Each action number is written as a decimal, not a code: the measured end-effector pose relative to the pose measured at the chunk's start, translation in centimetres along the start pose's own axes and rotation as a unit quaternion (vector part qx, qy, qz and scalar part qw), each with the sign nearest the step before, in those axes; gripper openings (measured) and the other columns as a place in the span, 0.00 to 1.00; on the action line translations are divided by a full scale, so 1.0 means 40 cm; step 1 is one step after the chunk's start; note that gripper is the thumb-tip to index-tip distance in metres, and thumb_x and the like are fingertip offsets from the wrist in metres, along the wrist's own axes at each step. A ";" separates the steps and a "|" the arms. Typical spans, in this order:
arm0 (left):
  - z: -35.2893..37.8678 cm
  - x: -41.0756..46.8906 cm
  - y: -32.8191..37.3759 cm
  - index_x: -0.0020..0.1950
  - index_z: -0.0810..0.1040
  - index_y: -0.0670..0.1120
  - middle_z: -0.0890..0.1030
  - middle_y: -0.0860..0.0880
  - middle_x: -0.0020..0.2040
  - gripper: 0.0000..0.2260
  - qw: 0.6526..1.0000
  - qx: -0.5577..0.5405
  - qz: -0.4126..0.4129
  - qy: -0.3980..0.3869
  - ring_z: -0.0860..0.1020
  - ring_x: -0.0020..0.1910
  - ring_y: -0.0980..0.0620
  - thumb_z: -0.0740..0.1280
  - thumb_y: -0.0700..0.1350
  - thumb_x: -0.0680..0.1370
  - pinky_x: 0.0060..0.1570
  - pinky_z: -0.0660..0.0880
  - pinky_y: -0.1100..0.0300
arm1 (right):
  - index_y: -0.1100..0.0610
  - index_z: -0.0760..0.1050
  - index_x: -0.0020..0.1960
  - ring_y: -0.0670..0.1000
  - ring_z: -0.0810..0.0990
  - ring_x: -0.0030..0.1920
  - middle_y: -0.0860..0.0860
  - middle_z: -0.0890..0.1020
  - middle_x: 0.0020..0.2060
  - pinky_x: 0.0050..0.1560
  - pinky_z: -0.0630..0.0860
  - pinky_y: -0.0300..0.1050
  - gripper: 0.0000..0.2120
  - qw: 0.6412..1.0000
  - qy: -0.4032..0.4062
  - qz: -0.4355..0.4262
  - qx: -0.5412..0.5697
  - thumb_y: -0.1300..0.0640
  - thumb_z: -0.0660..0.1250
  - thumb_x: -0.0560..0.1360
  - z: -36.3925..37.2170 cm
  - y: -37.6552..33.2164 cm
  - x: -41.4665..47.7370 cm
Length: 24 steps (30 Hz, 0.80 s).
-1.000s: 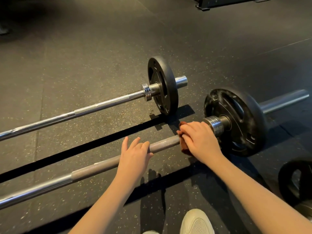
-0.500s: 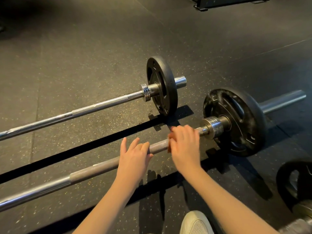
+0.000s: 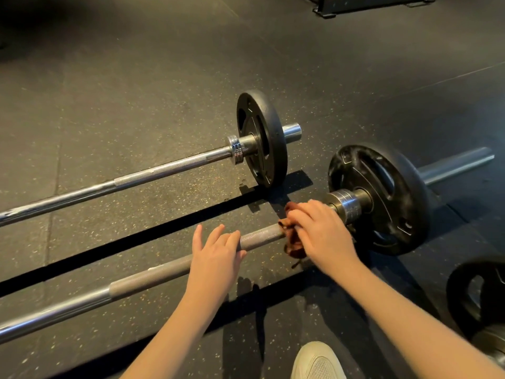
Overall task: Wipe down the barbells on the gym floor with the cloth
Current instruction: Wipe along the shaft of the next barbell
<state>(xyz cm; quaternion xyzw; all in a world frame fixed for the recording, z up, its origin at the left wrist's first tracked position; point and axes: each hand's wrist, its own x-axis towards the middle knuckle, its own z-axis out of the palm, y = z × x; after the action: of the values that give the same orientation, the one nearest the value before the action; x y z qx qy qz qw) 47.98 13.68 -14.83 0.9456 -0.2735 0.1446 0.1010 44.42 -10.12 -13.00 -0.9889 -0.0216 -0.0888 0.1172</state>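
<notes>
My right hand (image 3: 319, 231) has slid back toward the collar (image 3: 345, 205), gripping the cloth (image 3: 291, 242) around the near barbell (image 3: 153, 277); my left hand (image 3: 216, 255) rests on it, fingers loose.

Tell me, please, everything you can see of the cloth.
The cloth is a small reddish-brown rag, crumpled and wrapped round the knurled shaft of the near barbell, just beside the collar. The right hand grips it there, covering most of it; a loose end hangs below the shaft.
</notes>
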 end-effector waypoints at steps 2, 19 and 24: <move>0.000 0.002 -0.002 0.51 0.81 0.44 0.84 0.49 0.45 0.16 1.000 0.001 0.001 0.004 0.81 0.55 0.44 0.78 0.47 0.66 0.65 0.63 0.38 | 0.55 0.76 0.58 0.54 0.73 0.61 0.50 0.77 0.57 0.65 0.69 0.49 0.16 0.998 0.006 0.057 -0.003 0.52 0.55 0.78 -0.009 0.042 0.024; 0.000 0.001 -0.002 0.51 0.81 0.44 0.84 0.49 0.45 0.16 1.000 0.000 0.002 -0.002 0.80 0.56 0.44 0.78 0.47 0.66 0.64 0.64 0.37 | 0.52 0.77 0.51 0.50 0.73 0.56 0.45 0.78 0.50 0.64 0.67 0.52 0.13 0.993 0.048 0.071 0.085 0.49 0.55 0.79 0.049 -0.121 0.019; -0.009 0.003 0.002 0.51 0.81 0.44 0.84 0.49 0.45 0.16 1.000 0.001 0.006 -0.004 0.81 0.56 0.44 0.77 0.47 0.67 0.62 0.67 0.35 | 0.51 0.78 0.50 0.49 0.76 0.49 0.45 0.79 0.44 0.60 0.67 0.47 0.15 0.996 -0.002 0.080 0.041 0.48 0.54 0.78 0.009 -0.023 0.078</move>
<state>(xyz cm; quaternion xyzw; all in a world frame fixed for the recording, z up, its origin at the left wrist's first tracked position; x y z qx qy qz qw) 47.94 13.65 -14.43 0.9447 -0.2793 0.1416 0.0976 47.50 -9.09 -12.56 -0.9821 0.0534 -0.0759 0.1641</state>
